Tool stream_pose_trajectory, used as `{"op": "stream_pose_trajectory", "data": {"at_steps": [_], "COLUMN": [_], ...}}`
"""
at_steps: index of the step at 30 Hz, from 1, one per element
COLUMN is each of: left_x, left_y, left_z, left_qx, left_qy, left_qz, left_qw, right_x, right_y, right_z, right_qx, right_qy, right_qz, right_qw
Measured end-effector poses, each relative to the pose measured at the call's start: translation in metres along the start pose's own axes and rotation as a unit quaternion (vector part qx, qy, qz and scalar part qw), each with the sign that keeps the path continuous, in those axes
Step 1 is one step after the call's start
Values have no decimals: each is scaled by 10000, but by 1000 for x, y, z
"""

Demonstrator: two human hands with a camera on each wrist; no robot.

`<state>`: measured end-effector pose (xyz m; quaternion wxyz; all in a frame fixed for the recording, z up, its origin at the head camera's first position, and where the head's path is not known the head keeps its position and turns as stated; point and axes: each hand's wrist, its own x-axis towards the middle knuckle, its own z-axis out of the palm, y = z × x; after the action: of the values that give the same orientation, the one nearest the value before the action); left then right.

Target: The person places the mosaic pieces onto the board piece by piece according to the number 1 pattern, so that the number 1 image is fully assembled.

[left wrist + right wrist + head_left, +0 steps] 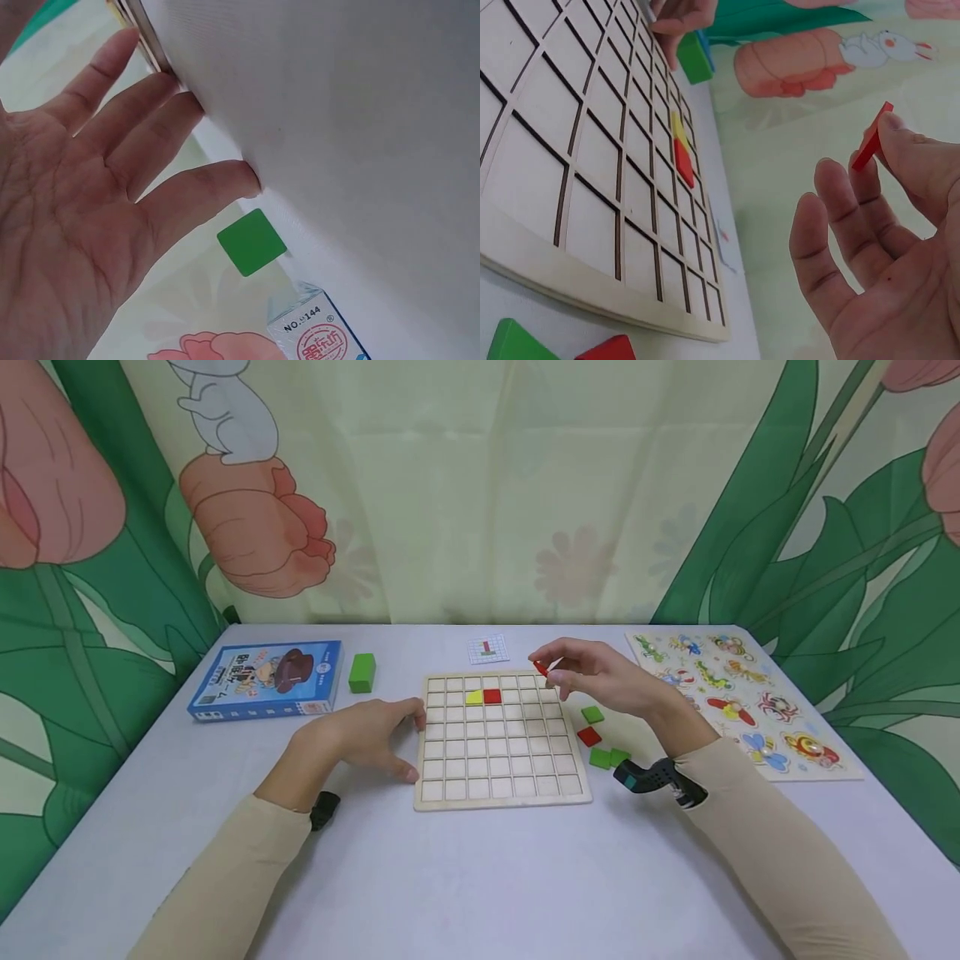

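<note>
A wooden grid board [502, 768] lies on the white table, with a yellow tile [474, 697] and a red tile [492, 696] side by side in its upper cells. My right hand [600, 677] pinches another red tile [872, 136] between thumb and fingertip, above the board's upper right corner. At the board's left edge my left hand [360, 735] is spread, its fingertips touching the edge and the table. Right of the board lie several loose green tiles [592, 715] and one red tile [588, 737].
A small pattern card [487, 649] lies behind the board. To the left are a green block [362, 672] and a blue box [266, 681]. A picture board with animals and insects [738, 702] lies at the right. A printed curtain [465, 493] hangs behind the table.
</note>
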<state>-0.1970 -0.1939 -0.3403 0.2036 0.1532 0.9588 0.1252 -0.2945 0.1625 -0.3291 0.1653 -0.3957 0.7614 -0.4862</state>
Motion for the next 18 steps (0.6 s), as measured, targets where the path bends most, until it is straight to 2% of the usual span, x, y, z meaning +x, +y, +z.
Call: {"op": "stream_pose_trajectory", "data": {"at_steps": [5, 18], "left_x": [0, 1], "left_y": [-1, -2], "left_z": [0, 1], "left_qx": [44, -27], "left_qy": [-17, 13], "left_qz": [7, -69], "left_qw": [10000, 10000], "right_x": [9, 38], "right_y": [4, 10], "right_z": [9, 28], "right_qx": [137, -184], "right_qy": [-42, -261], "right_qz": [-1, 13], "right_qw": [9999, 9995]}}
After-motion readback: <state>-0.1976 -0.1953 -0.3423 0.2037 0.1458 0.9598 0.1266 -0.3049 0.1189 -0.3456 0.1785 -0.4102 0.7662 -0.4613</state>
